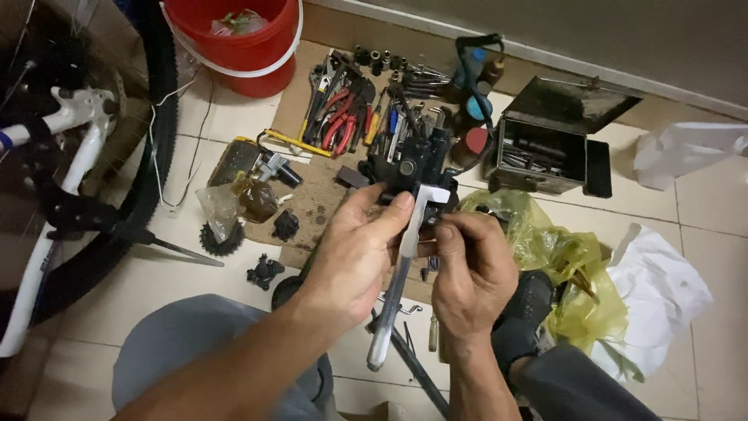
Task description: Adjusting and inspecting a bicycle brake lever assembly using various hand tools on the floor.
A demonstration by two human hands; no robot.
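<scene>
At the frame's centre, your left hand (pixel 354 253) and right hand (pixel 470 273) both pinched a black brake lever assembly with a long silver metal lever (pixel 405 234), its blade pointing down.

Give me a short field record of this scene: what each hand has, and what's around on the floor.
left hand: grips the brake lever by its black body
right hand: pinches the silver lever blade near its pivot
cardboard: holds pliers, sockets, small parts
toolbox: open, right of the tools
bucket: red, top left
bicycle: white frame, far left
yellow bag: beside right hand
</scene>
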